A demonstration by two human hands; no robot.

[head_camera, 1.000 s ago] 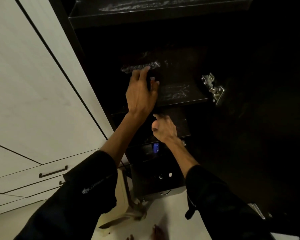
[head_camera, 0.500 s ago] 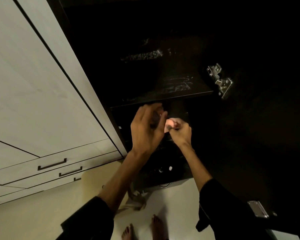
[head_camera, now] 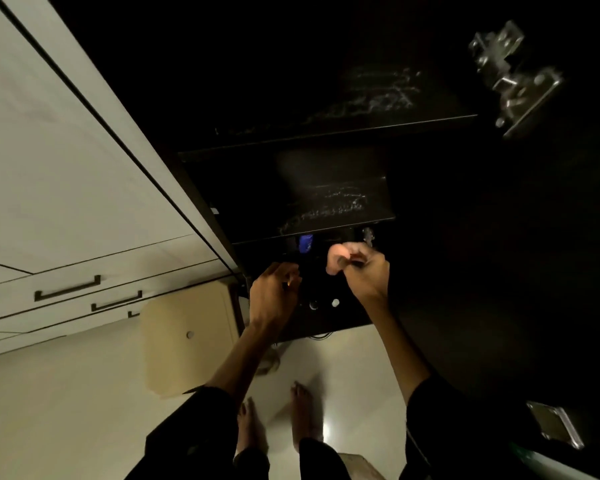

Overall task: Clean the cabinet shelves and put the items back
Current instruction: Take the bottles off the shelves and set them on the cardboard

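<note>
The dark cabinet stands open, with streaked shelves: an upper shelf (head_camera: 378, 98) and a middle shelf (head_camera: 329, 202). My right hand (head_camera: 364, 271) pinches a small pinkish object (head_camera: 336, 259) in front of the lower compartment. My left hand (head_camera: 274, 296) hovers a little lower and to the left, fingers loosely curled, with nothing plainly seen in it. A blue item (head_camera: 305, 242) stands just under the middle shelf's edge. Two small round caps (head_camera: 335, 302) show deeper down in the dark.
White cabinet doors and drawers with dark handles (head_camera: 68, 288) run along the left. A metal hinge (head_camera: 513, 77) sticks out at the upper right. A cream box (head_camera: 184, 341) sits on the pale floor, near my bare feet (head_camera: 302, 414).
My left hand came down off the upper shelf, met the right hand at the pinkish object, then drew away to the left. The view tilted downward, and both hands are now lower.
</note>
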